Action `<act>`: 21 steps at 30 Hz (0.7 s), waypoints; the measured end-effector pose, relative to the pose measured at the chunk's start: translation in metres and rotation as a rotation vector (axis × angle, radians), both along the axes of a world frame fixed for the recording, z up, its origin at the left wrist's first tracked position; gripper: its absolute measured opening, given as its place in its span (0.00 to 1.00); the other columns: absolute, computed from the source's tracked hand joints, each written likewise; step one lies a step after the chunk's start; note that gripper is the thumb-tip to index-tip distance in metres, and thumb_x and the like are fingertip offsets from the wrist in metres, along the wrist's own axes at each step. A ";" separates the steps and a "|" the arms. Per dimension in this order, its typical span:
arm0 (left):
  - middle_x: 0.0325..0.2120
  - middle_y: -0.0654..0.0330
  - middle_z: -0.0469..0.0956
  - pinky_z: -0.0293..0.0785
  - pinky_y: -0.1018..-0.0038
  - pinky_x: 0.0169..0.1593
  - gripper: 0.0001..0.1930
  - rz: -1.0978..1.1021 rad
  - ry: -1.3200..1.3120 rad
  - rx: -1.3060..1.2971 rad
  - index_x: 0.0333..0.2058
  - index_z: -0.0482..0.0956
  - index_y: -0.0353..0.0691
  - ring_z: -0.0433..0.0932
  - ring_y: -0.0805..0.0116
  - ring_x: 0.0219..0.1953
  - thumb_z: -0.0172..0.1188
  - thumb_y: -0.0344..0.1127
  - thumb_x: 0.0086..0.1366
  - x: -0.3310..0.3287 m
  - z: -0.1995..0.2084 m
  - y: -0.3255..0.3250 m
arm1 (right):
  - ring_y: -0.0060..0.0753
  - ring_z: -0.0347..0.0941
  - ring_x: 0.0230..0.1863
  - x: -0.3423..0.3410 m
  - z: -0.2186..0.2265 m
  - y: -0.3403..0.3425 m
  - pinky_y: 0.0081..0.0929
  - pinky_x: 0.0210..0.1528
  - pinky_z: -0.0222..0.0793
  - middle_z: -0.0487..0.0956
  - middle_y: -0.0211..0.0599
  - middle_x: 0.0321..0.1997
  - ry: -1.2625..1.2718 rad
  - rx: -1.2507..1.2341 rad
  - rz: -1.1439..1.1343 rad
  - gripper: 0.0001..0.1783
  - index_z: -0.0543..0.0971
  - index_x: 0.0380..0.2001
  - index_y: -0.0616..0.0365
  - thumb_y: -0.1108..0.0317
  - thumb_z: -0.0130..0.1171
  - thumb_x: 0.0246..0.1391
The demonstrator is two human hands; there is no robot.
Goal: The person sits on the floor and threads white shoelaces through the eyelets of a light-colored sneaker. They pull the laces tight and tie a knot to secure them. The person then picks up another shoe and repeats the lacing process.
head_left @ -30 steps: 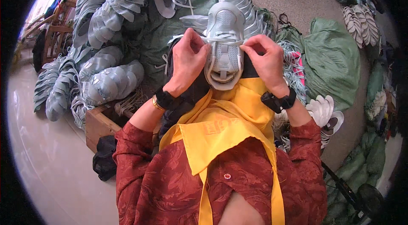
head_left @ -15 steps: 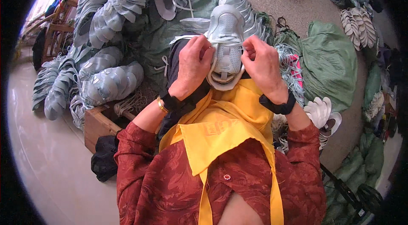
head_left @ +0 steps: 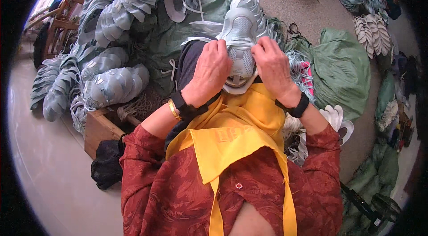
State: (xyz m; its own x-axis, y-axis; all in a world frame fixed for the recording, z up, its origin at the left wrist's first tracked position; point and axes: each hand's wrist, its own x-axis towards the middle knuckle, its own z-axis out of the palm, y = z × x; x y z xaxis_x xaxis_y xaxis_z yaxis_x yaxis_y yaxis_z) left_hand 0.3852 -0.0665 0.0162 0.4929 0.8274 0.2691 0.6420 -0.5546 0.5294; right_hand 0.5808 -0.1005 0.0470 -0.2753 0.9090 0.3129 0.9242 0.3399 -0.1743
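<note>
A pale grey-blue shoe upper [head_left: 241, 64] lies across my lap over the yellow apron, its toe pointing away from me. Pale shoelace [head_left: 241, 43] crosses it just behind the perforated toe. My left hand [head_left: 209, 68] is closed at the upper's left edge, knuckles up, gripping the lace there; its fingertips are mostly hidden. At the right edge my right hand [head_left: 273, 64] pinches the lace between thumb and fingers. Beyond the toe, a row of stacked uppers [head_left: 261, 15] rests on a green sack [head_left: 214, 2].
Bundles of nested uppers [head_left: 118, 86] are heaped at the left, beside a wooden box [head_left: 96, 131]. To the right sit a bunch of pale blue laces [head_left: 296, 68], a full green sack [head_left: 341, 73] and white shoe parts [head_left: 333, 115]. A wooden chair [head_left: 58, 35] stands far left.
My left hand has rolled over and moved right, covering the upper's left side. The right hand stays near the right edge, its fingers closer together. Loose lace along the left side no longer shows.
</note>
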 end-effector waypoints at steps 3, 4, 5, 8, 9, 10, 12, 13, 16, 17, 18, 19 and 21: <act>0.35 0.45 0.72 0.73 0.58 0.46 0.12 0.001 0.017 0.008 0.40 0.70 0.30 0.73 0.47 0.41 0.56 0.24 0.56 0.000 -0.004 0.000 | 0.48 0.75 0.39 -0.001 0.001 0.001 0.40 0.40 0.74 0.73 0.42 0.34 0.125 0.036 0.083 0.07 0.74 0.33 0.61 0.77 0.60 0.50; 0.35 0.45 0.72 0.73 0.58 0.46 0.12 0.003 0.013 0.007 0.40 0.69 0.30 0.73 0.47 0.41 0.56 0.24 0.56 -0.001 -0.005 0.001 | 0.49 0.75 0.39 -0.005 0.007 -0.001 0.40 0.39 0.74 0.73 0.43 0.34 0.194 0.012 0.127 0.05 0.74 0.32 0.62 0.77 0.59 0.51; 0.34 0.44 0.72 0.72 0.57 0.46 0.11 0.008 -0.036 -0.006 0.40 0.69 0.30 0.73 0.45 0.41 0.55 0.24 0.58 -0.001 -0.006 0.001 | 0.50 0.75 0.38 -0.010 0.011 -0.004 0.40 0.39 0.74 0.73 0.44 0.34 0.263 -0.014 0.171 0.04 0.74 0.32 0.62 0.78 0.57 0.52; 0.33 0.42 0.72 0.70 0.54 0.46 0.08 0.013 -0.156 -0.044 0.39 0.67 0.30 0.73 0.41 0.41 0.53 0.25 0.62 -0.003 -0.009 0.000 | 0.52 0.76 0.40 -0.034 0.014 -0.016 0.43 0.40 0.73 0.75 0.46 0.36 0.480 -0.170 0.227 0.04 0.74 0.33 0.63 0.79 0.58 0.54; 0.33 0.42 0.72 0.70 0.54 0.45 0.08 0.011 -0.176 -0.052 0.40 0.67 0.31 0.73 0.41 0.41 0.52 0.24 0.62 -0.004 -0.009 0.000 | 0.53 0.76 0.40 -0.035 0.012 -0.014 0.43 0.40 0.74 0.76 0.46 0.36 0.485 -0.158 0.196 0.04 0.75 0.34 0.63 0.78 0.59 0.54; 0.33 0.42 0.72 0.71 0.53 0.45 0.08 0.011 -0.195 -0.058 0.40 0.67 0.31 0.73 0.41 0.40 0.52 0.24 0.62 -0.006 -0.008 0.000 | 0.53 0.77 0.40 -0.036 0.008 -0.008 0.43 0.41 0.74 0.76 0.47 0.36 0.492 -0.145 0.168 0.04 0.75 0.34 0.63 0.77 0.59 0.55; 0.32 0.43 0.73 0.71 0.54 0.44 0.07 0.013 -0.256 -0.062 0.40 0.67 0.32 0.74 0.41 0.40 0.52 0.24 0.63 -0.005 -0.009 0.001 | 0.54 0.77 0.40 -0.037 0.000 0.000 0.43 0.41 0.74 0.77 0.48 0.36 0.482 -0.134 0.129 0.05 0.76 0.35 0.63 0.76 0.59 0.55; 0.32 0.43 0.73 0.71 0.54 0.44 0.07 0.011 -0.285 -0.065 0.40 0.67 0.32 0.74 0.41 0.40 0.52 0.24 0.63 -0.005 -0.010 0.001 | 0.55 0.77 0.40 -0.036 -0.004 0.003 0.44 0.40 0.74 0.77 0.49 0.36 0.468 -0.135 0.113 0.05 0.76 0.36 0.63 0.75 0.60 0.55; 0.32 0.43 0.73 0.71 0.55 0.43 0.07 -0.016 -0.304 -0.080 0.40 0.68 0.33 0.74 0.40 0.39 0.53 0.24 0.63 -0.009 -0.012 0.004 | 0.54 0.78 0.39 -0.038 -0.016 0.013 0.42 0.40 0.74 0.78 0.48 0.36 0.394 -0.152 0.095 0.07 0.78 0.37 0.63 0.74 0.60 0.56; 0.32 0.43 0.73 0.71 0.55 0.42 0.08 -0.014 -0.312 -0.091 0.40 0.67 0.33 0.74 0.40 0.39 0.53 0.24 0.63 -0.010 -0.011 0.004 | 0.53 0.78 0.38 -0.039 -0.018 0.016 0.42 0.39 0.74 0.78 0.47 0.35 0.364 -0.160 0.094 0.07 0.79 0.38 0.62 0.74 0.60 0.56; 0.32 0.43 0.73 0.71 0.55 0.42 0.08 -0.013 -0.321 -0.103 0.39 0.67 0.33 0.74 0.40 0.38 0.54 0.24 0.62 -0.010 -0.010 0.004 | 0.53 0.78 0.38 -0.038 -0.019 0.019 0.42 0.39 0.74 0.78 0.47 0.35 0.353 -0.173 0.097 0.07 0.79 0.37 0.62 0.73 0.60 0.56; 0.32 0.43 0.73 0.71 0.55 0.42 0.08 -0.013 -0.327 -0.115 0.39 0.67 0.33 0.74 0.40 0.38 0.54 0.24 0.62 -0.011 -0.008 0.005 | 0.53 0.78 0.38 -0.037 -0.018 0.022 0.42 0.39 0.74 0.78 0.47 0.35 0.344 -0.184 0.100 0.06 0.79 0.37 0.62 0.72 0.60 0.56; 0.31 0.43 0.73 0.71 0.54 0.41 0.08 -0.029 -0.339 -0.120 0.39 0.67 0.34 0.75 0.40 0.37 0.54 0.24 0.61 -0.012 -0.007 0.006 | 0.53 0.78 0.37 -0.037 -0.015 0.024 0.42 0.38 0.73 0.78 0.48 0.34 0.336 -0.184 0.103 0.05 0.79 0.35 0.62 0.72 0.60 0.55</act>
State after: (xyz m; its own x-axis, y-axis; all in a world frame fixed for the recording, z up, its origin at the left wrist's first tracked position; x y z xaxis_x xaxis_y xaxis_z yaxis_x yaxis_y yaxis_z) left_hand 0.3736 -0.0606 0.0089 0.4161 0.8499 0.3233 0.4038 -0.4912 0.7718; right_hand 0.5442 -0.0769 0.0319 -0.2776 0.9314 0.2356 0.7681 0.3624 -0.5278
